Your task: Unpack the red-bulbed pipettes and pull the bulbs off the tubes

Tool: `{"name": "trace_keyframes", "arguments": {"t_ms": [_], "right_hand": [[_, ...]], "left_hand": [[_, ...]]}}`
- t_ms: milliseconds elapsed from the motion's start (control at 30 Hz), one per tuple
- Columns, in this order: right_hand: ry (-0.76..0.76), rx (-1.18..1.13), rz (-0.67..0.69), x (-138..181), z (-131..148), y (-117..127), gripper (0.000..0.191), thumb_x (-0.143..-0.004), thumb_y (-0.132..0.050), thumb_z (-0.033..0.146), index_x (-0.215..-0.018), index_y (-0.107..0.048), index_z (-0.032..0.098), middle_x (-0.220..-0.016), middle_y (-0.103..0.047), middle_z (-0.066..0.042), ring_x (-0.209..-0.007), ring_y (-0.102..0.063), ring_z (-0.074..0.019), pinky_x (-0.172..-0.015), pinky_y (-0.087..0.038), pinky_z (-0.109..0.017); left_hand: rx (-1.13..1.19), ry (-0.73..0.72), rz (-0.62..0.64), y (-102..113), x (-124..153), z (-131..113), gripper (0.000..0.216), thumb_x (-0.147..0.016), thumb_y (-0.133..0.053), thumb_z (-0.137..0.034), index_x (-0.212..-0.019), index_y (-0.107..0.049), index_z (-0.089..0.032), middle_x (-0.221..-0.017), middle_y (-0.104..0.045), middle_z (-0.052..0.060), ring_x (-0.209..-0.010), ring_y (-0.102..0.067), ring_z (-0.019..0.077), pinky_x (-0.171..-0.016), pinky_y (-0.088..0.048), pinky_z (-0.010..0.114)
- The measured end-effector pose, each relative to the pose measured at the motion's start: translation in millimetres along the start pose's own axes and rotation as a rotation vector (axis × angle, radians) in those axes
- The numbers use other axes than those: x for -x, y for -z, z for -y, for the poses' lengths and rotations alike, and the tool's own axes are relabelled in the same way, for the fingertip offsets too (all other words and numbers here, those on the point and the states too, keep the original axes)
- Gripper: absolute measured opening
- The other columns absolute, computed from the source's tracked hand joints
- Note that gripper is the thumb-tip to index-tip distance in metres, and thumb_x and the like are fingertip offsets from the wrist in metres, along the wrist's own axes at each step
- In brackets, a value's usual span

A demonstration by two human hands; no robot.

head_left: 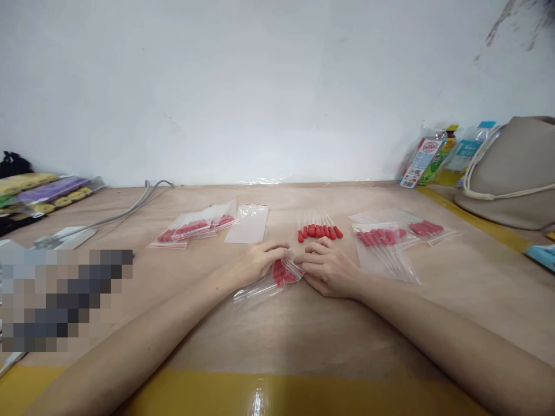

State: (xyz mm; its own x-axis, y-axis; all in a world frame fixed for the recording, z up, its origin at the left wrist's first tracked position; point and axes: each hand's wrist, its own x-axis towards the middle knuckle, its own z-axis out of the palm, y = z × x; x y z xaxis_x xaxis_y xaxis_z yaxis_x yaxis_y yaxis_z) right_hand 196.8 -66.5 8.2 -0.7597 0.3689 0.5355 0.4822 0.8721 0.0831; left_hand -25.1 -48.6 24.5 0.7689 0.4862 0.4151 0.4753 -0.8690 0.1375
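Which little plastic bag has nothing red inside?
The flat empty bag lying between the left pile of bags and the loose droppers; every other bag holds red-tipped ones.

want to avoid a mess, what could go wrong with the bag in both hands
The loose droppers lie just beyond the right hand; a nudge could scatter them. Both it and the left hand pinch the bag near its red bulbs; squeezing might bend the thin tubes inside.
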Motion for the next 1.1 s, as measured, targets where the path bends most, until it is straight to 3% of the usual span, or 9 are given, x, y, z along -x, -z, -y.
{"name": "trace_keyframes", "arguments": {"t_ms": [67, 133, 267, 433, 567, 700, 833, 1100], "right_hand": [[-0.081, -0.123, 0.069, 2.2, -0.4, 3.7, 0.010, -0.076, -0.051, 0.021, -0.081, -0.060, 0.018, -0.079, -0.062, -0.002, -0.080, -0.046, -0.0162, -0.072, -0.027, -0.033], [-0.186, -0.264, 0.119, 3.3, -0.8, 6.7, 0.017, -0.072, -0.054, 0.022, -0.087, -0.061, 0.020, -0.080, -0.062, -0.001, -0.081, -0.047, -0.0170, -0.074, -0.028, -0.034], [-0.348, -0.401, 0.143, 0.5, 0.8, 5.5, 0.024, -0.078, -0.046, 0.015, -0.093, -0.063, 0.025, -0.086, -0.065, 0.001, -0.083, -0.049, -0.0169, -0.078, -0.030, -0.035], [-0.427, -0.353, 0.000, -3.9, 6.0, -6.2, 0.016, -0.073, -0.053, 0.011, -0.077, -0.064, 0.021, -0.071, -0.063, 0.001, -0.073, -0.052, -0.0151, -0.071, -0.036, -0.031], [-0.453, -0.426, -0.085, -1.5, 5.7, -11.3, 0.020, -0.076, -0.057, 0.020, -0.095, -0.063, 0.019, -0.068, -0.062, 0.000, -0.064, -0.054, -0.0129, -0.064, -0.038, -0.027], [-0.479, -0.503, -0.010, -1.7, 5.2, -7.3, 0.033, -0.077, -0.058, 0.026, -0.109, -0.056, 0.017, -0.070, -0.063, 0.000, -0.063, -0.054, -0.0129, -0.063, -0.037, -0.027], [-0.441, -0.558, 0.068, -5.6, 5.6, -1.7, 0.025, -0.075, -0.060, 0.028, -0.099, -0.059, 0.020, -0.067, -0.060, 0.003, -0.063, -0.052, -0.0119, -0.063, -0.037, -0.026], [-0.621, -0.612, 0.012, -4.1, 6.8, -9.5, 0.036, -0.066, -0.067, 0.037, -0.096, -0.059, 0.019, -0.081, -0.060, -0.001, -0.074, -0.050, -0.0145, -0.066, -0.040, -0.028]], "left_hand": [[0.065, 0.095, 0.036, 4.4, 1.4, -9.5, 0.021, -0.090, -0.035, -0.024, -0.107, -0.048, -0.020, -0.113, -0.053, 0.006, -0.098, -0.053, 0.0154, -0.083, -0.042, 0.027], [0.110, 0.227, 0.129, 11.1, 3.7, -25.3, 0.034, -0.086, -0.044, -0.038, -0.114, -0.042, -0.019, -0.109, -0.053, 0.008, -0.096, -0.053, 0.0192, -0.080, -0.045, 0.032], [0.086, 0.336, 0.198, 17.9, 10.2, -51.1, 0.049, -0.079, -0.050, -0.047, -0.117, -0.040, -0.019, -0.108, -0.052, 0.010, -0.097, -0.052, 0.0256, -0.078, -0.045, 0.040], [0.155, 0.304, 0.128, 7.6, 12.2, -41.7, 0.059, -0.079, -0.053, -0.039, -0.128, -0.028, -0.018, -0.117, -0.051, 0.012, -0.104, -0.051, 0.0250, -0.085, -0.043, 0.039], [0.226, 0.268, 0.091, 1.3, 11.8, -25.9, 0.070, -0.077, -0.057, -0.042, -0.132, -0.021, -0.018, -0.125, -0.046, 0.013, -0.110, -0.048, 0.0250, -0.089, -0.041, 0.039], [0.260, 0.237, 0.058, -2.3, 12.2, -16.9, 0.070, -0.076, -0.059, -0.041, -0.132, -0.023, -0.020, -0.123, -0.049, 0.011, -0.110, -0.050, 0.0234, -0.090, -0.042, 0.039], [0.261, 0.181, 0.021, -5.7, 12.5, -10.8, 0.068, -0.074, -0.062, -0.040, -0.130, -0.028, -0.023, -0.122, -0.051, 0.009, -0.109, -0.051, 0.0213, -0.091, -0.041, 0.037], [0.231, 0.122, -0.050, -7.6, 12.3, -10.8, 0.064, -0.071, -0.064, -0.042, -0.125, -0.035, -0.023, -0.117, -0.051, 0.008, -0.105, -0.051, 0.0203, -0.089, -0.043, 0.034]]}}
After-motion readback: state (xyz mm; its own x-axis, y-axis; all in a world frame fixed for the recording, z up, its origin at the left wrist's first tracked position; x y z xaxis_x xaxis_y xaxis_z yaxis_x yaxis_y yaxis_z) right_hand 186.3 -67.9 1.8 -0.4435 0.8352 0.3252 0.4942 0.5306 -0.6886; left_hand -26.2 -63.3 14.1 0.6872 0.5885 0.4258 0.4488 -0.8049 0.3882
